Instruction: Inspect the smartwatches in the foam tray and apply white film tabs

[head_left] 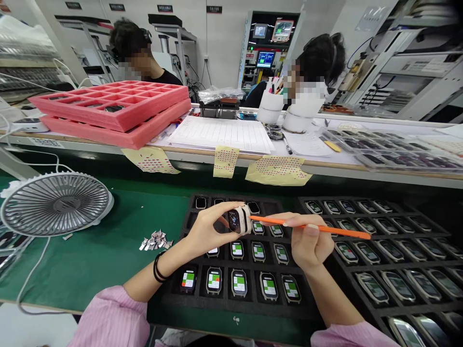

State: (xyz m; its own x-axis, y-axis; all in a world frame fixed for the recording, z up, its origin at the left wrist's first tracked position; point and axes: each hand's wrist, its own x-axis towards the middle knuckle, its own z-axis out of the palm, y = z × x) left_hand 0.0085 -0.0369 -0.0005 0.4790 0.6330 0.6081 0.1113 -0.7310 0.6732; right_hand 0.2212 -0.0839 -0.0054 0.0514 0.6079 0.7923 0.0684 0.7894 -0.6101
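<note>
Left hand (211, 231) pinches a smartwatch (238, 220) by its edges — light, fragile glass; right fingers (304, 221) grip an orange stick (343, 232) pointing at nine o'clock.

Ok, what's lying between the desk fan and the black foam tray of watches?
A small heap of silver metallic scraps lies on the green mat, between the desk fan and the black foam tray, in the head view.

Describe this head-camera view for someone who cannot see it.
A person's left hand pinches a smartwatch above a black foam tray of watches, while the right hand touches an orange stick to it. One co-worker and another sit beyond.
</note>
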